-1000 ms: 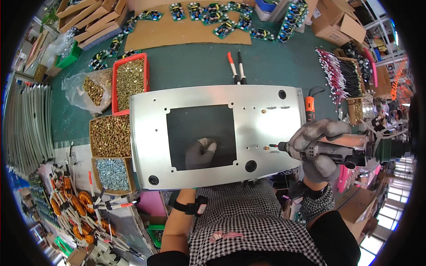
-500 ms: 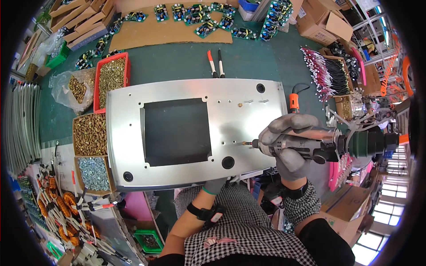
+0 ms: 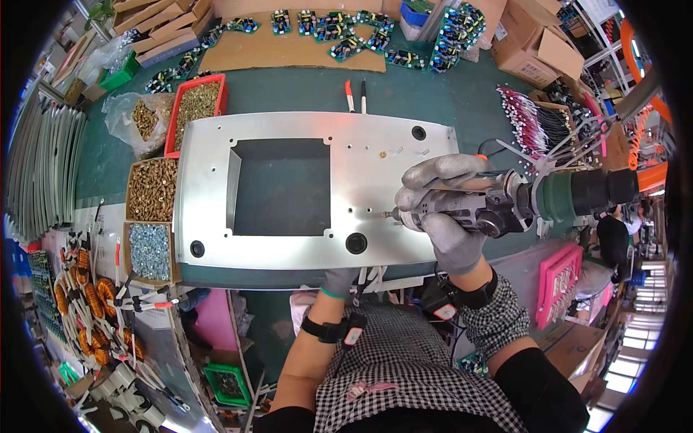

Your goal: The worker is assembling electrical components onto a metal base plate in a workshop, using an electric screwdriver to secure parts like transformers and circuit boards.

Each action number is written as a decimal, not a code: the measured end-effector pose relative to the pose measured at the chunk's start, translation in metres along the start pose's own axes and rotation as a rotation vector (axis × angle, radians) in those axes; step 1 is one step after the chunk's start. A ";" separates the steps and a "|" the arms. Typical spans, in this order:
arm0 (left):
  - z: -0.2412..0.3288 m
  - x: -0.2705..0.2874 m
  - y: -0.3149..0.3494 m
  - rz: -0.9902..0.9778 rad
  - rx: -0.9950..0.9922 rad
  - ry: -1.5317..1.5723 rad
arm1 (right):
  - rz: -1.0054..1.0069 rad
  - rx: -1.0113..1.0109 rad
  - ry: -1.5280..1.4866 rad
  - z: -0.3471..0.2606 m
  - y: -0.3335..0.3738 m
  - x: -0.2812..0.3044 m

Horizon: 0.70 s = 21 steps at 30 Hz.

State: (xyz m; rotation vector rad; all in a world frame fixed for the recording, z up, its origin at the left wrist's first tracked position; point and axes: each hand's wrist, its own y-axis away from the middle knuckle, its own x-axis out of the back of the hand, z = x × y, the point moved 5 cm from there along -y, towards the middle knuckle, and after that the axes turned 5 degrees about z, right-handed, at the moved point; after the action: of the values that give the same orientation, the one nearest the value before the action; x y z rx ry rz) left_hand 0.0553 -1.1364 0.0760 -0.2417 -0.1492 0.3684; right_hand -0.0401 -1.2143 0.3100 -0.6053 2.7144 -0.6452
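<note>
A large silver metal panel (image 3: pixel 404 166) with a square cut-out lies on the green bench. My right hand (image 3: pixel 444 209), in a grey glove, grips a powered screwdriver (image 3: pixel 534 198) held sideways, its tip on a small brass screw (image 3: pixel 385 213) in the panel's right part. My left hand (image 3: pixel 339 280), also gloved, reaches under the panel's near edge; its fingers are hidden beneath the metal. A second brass screw (image 3: pixel 382 152) sits higher on the panel.
Boxes of brass screws (image 3: pixel 150 189), silver screws (image 3: pixel 150 251) and a red tray of screws (image 3: pixel 196 107) stand left of the panel. Green circuit boards (image 3: pixel 339 32) lie on cardboard at the back. Two probes (image 3: pixel 355 95), wire bundles (image 3: pixel 530 119) and cardboard boxes (image 3: pixel 538 40) sit behind and right.
My left hand has left the cut-out and gone under the panel's near edge. The panel has shifted left and away in view, with the screwdriver tip staying on the screw.
</note>
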 end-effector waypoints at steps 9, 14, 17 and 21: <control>-0.010 -0.008 0.007 -0.040 -0.041 -0.096 | -0.071 0.059 0.255 -0.001 0.003 0.002; 0.001 -0.012 0.011 -0.199 -0.002 -0.036 | -0.088 0.021 0.076 -0.003 0.001 -0.002; 0.008 -0.016 0.012 -0.292 0.017 -0.003 | -0.093 0.036 0.149 -0.001 0.001 0.001; 0.015 -0.018 0.006 -0.404 0.047 0.040 | -0.057 0.028 0.061 -0.002 0.002 -0.006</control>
State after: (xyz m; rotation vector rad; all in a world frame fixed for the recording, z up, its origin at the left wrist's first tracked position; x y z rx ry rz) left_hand 0.0342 -1.1348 0.0867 -0.1667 -0.1456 -0.0338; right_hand -0.0360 -1.2098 0.3116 -0.6679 2.7480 -0.7266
